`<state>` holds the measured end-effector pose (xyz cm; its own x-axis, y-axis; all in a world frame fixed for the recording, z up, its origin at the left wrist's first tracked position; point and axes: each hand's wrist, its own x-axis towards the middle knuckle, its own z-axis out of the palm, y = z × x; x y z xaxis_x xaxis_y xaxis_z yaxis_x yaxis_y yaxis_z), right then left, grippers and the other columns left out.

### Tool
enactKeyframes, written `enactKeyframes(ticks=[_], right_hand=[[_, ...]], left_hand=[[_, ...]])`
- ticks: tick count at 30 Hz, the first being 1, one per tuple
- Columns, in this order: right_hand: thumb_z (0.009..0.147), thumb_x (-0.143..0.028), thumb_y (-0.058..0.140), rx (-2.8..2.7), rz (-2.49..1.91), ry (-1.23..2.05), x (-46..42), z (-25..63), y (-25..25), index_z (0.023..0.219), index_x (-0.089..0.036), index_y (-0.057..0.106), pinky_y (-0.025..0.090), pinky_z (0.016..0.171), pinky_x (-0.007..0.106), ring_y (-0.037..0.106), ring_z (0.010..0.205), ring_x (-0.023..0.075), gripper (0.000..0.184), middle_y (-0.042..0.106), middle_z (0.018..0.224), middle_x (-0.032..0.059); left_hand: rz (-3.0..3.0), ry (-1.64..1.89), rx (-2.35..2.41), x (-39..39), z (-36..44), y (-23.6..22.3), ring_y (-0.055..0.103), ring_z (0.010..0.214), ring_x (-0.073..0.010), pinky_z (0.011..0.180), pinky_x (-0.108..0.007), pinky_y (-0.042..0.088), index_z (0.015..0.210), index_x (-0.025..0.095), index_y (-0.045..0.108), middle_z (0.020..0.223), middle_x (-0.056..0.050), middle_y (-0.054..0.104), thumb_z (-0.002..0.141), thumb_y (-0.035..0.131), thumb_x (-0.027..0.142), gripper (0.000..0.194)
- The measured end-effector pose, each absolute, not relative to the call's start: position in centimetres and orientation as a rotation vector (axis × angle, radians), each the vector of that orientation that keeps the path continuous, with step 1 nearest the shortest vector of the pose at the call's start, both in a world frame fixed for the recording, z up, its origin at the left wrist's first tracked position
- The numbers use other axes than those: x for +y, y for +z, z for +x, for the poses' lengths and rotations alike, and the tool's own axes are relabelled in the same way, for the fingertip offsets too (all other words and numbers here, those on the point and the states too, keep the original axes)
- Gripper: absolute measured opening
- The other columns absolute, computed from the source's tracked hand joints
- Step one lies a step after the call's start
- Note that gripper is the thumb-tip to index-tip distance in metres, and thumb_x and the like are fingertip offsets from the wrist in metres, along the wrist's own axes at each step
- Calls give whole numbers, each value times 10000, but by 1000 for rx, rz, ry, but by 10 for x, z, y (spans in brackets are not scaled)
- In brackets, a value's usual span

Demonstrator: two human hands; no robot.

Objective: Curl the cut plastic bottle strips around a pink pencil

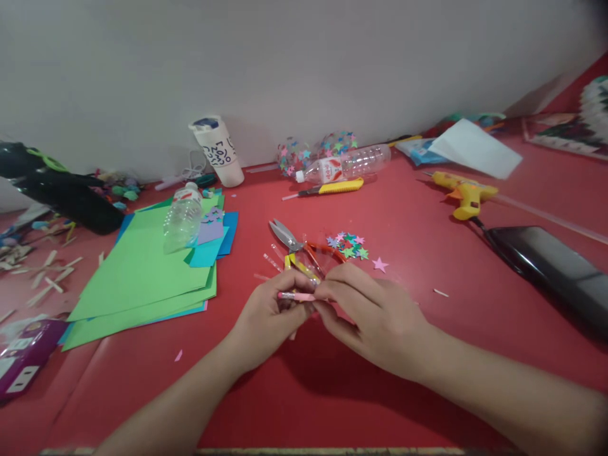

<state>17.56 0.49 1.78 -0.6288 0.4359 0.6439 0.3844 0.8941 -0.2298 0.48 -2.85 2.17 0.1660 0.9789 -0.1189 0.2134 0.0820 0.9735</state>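
A pink pencil [299, 296] with a metal band and eraser end lies across the fingers of my left hand [270, 313], which is closed around it. My right hand [370, 310] pinches at the pencil's other end, its fingertips meeting my left ones; the far end is hidden behind them. Just beyond my hands lie red-handled scissors [287, 235], pointing up and left, with clear plastic strips and a yellow item [304, 266] partly hidden. A pile of coloured paper stars [349, 244] sits past my right hand, with one pink star [380, 264] apart.
Green and blue sheets [142, 259] lie left under a clear bottle [184, 215]. At the back are a white tumbler [218, 152], another bottle [356, 164] and a yellow cutter [341, 185]. A yellow glue gun [468, 193] and black case [546, 266] lie right; a purple box [31, 354] sits left.
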Motion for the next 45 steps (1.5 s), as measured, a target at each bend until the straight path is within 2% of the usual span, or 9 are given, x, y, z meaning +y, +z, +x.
enactKeyframes(ticks=[4,12,17,21,25,30,34,45], right_hand=[[867,-125,473,-2319,-592,56,5,175,18,866,-118,598,439,500,255,568,655,156,125,601,763,59],[862,-129,484,-2323,-624,25,4,173,18,810,-123,610,405,465,250,562,614,147,137,595,713,45],[849,-105,476,-2321,-636,74,4,175,19,887,-117,600,411,510,254,567,685,163,130,599,772,61],[839,-142,503,-2265,-755,358,6,175,16,834,-138,590,386,495,234,511,607,120,87,563,790,47],[791,-100,541,-2130,-758,708,10,172,16,758,-150,564,380,526,206,479,610,90,64,519,758,15],[762,-145,582,-1891,-842,1214,15,171,20,705,-169,559,377,483,186,475,545,70,66,495,657,-30],[786,-262,590,-1739,-925,1664,19,171,18,742,-182,559,383,418,186,457,412,61,96,477,499,-73],[803,-253,572,-1669,-944,1723,22,171,19,744,-174,577,425,434,180,486,405,63,99,505,455,-72]], left_hand=[[1417,897,1305,-28,7,21,471,606,-67,556,-175,385,792,182,551,717,54,542,695,621,160,121],[1317,909,1361,-27,8,23,336,370,-27,382,-157,276,730,190,515,524,107,436,719,563,172,52],[1392,985,1410,-27,7,24,355,376,-14,400,-152,305,737,191,543,595,97,517,712,554,124,72],[1437,1001,1365,-27,5,23,422,443,-25,457,-154,362,790,201,581,682,77,566,733,584,159,70],[1447,1026,1340,-27,3,20,505,566,-57,539,-158,400,781,196,607,681,57,582,732,615,160,62],[1390,1063,1309,-27,4,19,384,418,-32,441,-163,343,760,180,636,577,68,552,708,661,199,61],[1314,1098,1305,-26,5,17,387,398,-37,393,-163,322,732,168,643,567,50,565,679,683,219,84],[1188,1049,1351,-25,8,21,363,359,-40,360,-159,283,731,162,649,453,68,474,664,675,280,138]])
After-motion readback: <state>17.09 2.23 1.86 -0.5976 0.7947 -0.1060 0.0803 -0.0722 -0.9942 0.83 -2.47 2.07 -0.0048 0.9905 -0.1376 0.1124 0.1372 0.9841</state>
